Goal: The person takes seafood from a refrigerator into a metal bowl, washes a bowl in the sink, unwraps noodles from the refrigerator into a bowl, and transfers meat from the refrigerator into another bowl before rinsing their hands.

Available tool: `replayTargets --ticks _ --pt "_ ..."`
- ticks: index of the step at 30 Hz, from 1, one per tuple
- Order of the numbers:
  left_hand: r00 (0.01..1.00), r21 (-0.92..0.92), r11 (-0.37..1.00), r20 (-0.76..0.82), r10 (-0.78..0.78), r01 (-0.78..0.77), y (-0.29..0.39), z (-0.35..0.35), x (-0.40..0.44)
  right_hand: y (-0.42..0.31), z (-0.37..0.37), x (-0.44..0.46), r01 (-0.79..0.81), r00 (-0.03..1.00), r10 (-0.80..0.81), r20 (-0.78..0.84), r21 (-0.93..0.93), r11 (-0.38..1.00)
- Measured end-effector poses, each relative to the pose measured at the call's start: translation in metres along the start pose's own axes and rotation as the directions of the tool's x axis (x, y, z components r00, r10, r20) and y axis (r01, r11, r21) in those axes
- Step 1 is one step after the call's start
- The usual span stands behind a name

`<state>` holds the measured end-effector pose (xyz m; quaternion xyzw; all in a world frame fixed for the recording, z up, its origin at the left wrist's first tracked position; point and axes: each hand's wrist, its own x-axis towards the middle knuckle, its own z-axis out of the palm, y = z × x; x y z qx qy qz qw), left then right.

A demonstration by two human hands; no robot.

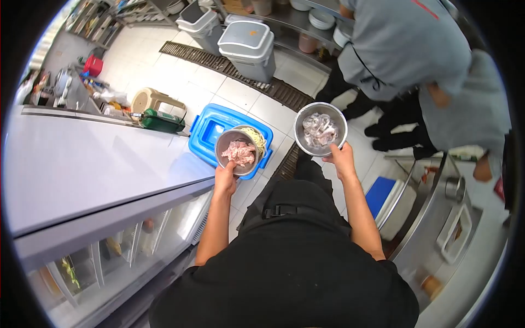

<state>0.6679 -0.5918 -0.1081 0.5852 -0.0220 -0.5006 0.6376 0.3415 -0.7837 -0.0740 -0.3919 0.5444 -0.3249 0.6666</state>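
My left hand (226,179) grips the near rim of a metal bowl (221,143) of pink raw meat pieces (238,153). Pale noodle-like strands (256,140) show at that bowl's far right side, seemingly in a second bowl partly hidden by it. Further right, my right hand (341,158) is closed on the rim of another metal bowl (299,130), which contains greyish-white, glossy raw pieces (319,130). The two hands are well apart, both held out before my body.
A blue-lidded bin (203,128) stands beneath the left bowl. Two people in grey shirts (407,44) stand at the upper right. A white-topped fridge (98,164) is left, a metal counter (418,240) right. Grey-lidded bins (249,49) stand ahead beside a floor drain (273,90).
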Motion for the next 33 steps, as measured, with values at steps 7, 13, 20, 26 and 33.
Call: replayTargets --ticks 7,13,20,26,33 --pt "0.977 -0.155 0.982 -0.202 0.073 -0.105 0.063 0.026 0.045 -0.095 0.071 0.11 0.014 0.957 0.046 0.287 -0.206 0.979" --pt "0.932 -0.217 0.963 -0.355 0.076 -0.161 0.107 0.035 0.094 -0.164 0.147 0.188 0.063 0.91 0.058 0.41 -0.276 0.959" --pt "0.903 -0.364 0.903 -0.425 0.059 -0.229 0.139 0.027 0.182 -0.192 0.232 0.286 0.046 0.876 0.101 0.472 -0.29 0.956" --pt "0.87 -0.301 0.918 -0.486 0.085 -0.258 0.206 -0.006 0.294 -0.211 0.334 0.387 -0.032 0.878 0.198 0.437 -0.36 0.933" --pt "0.838 -0.129 0.945 -0.509 0.196 -0.299 0.337 -0.058 0.408 -0.247 0.459 0.511 -0.129 0.919 0.256 0.3 -0.385 0.914"
